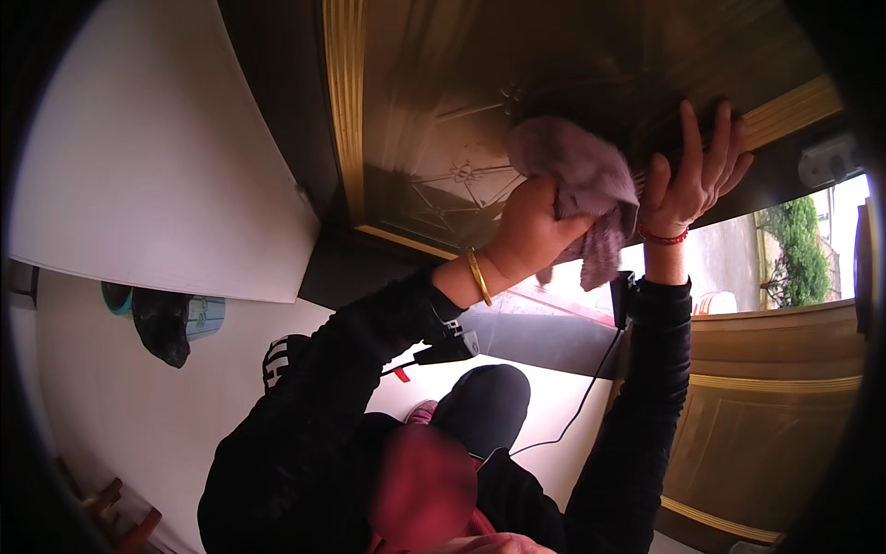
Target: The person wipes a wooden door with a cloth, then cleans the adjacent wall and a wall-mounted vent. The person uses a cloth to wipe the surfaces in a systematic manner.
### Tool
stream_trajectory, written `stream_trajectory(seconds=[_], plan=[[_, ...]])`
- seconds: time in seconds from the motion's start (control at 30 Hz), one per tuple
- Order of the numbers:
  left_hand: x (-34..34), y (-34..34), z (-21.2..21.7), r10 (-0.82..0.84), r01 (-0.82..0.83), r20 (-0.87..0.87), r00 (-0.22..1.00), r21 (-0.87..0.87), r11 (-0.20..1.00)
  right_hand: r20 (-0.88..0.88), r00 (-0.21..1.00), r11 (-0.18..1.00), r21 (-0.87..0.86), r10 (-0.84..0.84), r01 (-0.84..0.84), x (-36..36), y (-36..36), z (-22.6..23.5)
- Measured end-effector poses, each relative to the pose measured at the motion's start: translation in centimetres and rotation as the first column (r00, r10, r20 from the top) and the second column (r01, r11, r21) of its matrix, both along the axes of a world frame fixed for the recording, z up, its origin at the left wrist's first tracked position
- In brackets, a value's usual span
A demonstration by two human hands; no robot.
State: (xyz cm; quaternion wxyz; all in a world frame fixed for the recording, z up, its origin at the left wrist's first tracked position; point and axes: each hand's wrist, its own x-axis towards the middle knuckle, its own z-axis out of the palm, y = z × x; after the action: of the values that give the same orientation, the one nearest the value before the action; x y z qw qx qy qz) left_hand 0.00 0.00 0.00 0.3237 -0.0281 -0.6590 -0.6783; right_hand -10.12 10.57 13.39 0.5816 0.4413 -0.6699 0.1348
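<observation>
A greyish-pink cloth [580, 162] is bunched in my left hand [535, 226], whose fingers are hidden behind it. It appears pressed against a dark bronze door panel [415, 120] with gold ribbed trim [345, 102] and an embossed line pattern. Part of the cloth hangs loose below the hand. To the right, my right hand [703, 171] is spread with its fingers apart near the door's edge. It holds nothing. A gold bangle circles my left wrist and a red bracelet my right one.
A second bronze door panel [757, 462] stands at lower right. Between the panels, daylight shows a green bush [796, 249] outside. A white wall [166, 138] rises at left, near a black bag [161, 323] and a blue container [205, 316]. A thin black cable [577, 415] hangs by my right arm.
</observation>
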Motion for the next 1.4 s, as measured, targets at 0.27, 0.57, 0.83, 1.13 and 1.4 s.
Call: stream_trajectory(seconds=[0.27, 0.57, 0.83, 1.13, 1.4], plan=[[0.1, -0.3, -13.0, 0.197, 0.083, 0.403, 0.894, -0.580, 0.810, -0.032, 0.998, 0.998, -0.015, -0.056, 0.056, -0.1, 0.4, -0.4], [0.5, -0.5, -5.2, 0.202, -0.109, 0.150, 0.968, -0.471, 0.875, -0.015, 0.997, 0.997, 0.000, 0.073, -0.073, 0.0, 1.0, 1.0], [-0.5, -1.0, 0.1, 0.291, -0.096, 0.234, 0.928, -0.603, 0.792, 0.201, 0.952, 0.967, 0.055, 0.232, -0.248, 0.4, 2.2, 1.8], [0.5, -0.9, -4.8, 0.361, -0.040, 0.308, 0.880, -0.709, 0.704, 0.145, 0.979, 0.975, 0.147, 0.146, -0.167, 1.3, 3.4, 2.1], [-0.8, -1.4, 6.7, 0.408, -0.461, -0.228, 0.884, -0.566, 0.683, 0.197, 0.953, 0.962, 0.105, 0.228, -0.252, 1.1, 3.5, 2.2]])
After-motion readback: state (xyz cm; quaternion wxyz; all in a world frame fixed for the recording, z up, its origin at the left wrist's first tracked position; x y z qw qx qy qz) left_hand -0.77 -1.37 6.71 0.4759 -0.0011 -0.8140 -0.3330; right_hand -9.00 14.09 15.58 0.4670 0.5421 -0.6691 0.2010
